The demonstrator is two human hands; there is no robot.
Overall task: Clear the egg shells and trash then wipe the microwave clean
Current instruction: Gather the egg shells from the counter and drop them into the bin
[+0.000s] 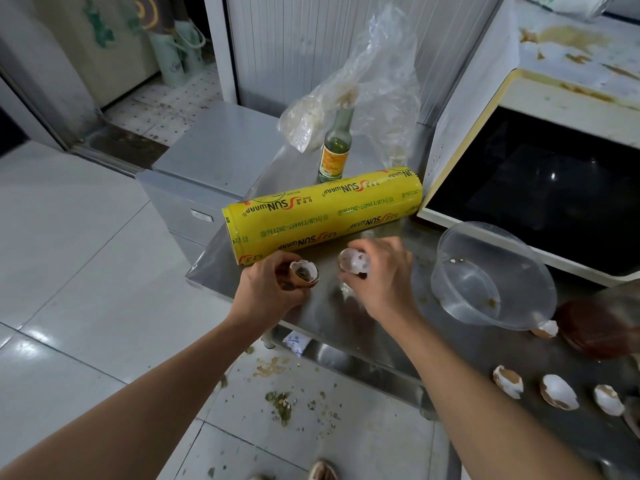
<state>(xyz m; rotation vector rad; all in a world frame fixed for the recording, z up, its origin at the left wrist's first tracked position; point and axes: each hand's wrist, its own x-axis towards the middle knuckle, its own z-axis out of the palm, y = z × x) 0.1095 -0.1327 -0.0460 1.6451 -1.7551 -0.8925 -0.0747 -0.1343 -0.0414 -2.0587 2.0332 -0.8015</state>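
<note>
Yellow cling-film roll (323, 216) reads "SUN WRAP", repeated; bottle label (331, 161) illegible

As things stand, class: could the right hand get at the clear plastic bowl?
Probably yes: the clear plastic bowl sits just beside the right hand with bare steel between them, but that hand already holds an egg shell.

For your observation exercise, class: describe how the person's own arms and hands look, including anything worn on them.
Both forearms are bare as far as the frame shows, with no sleeves in view. The left hand and the right hand wear no gloves, and no rings, watch or bracelet can be seen. Nothing marks the arms.
</note>
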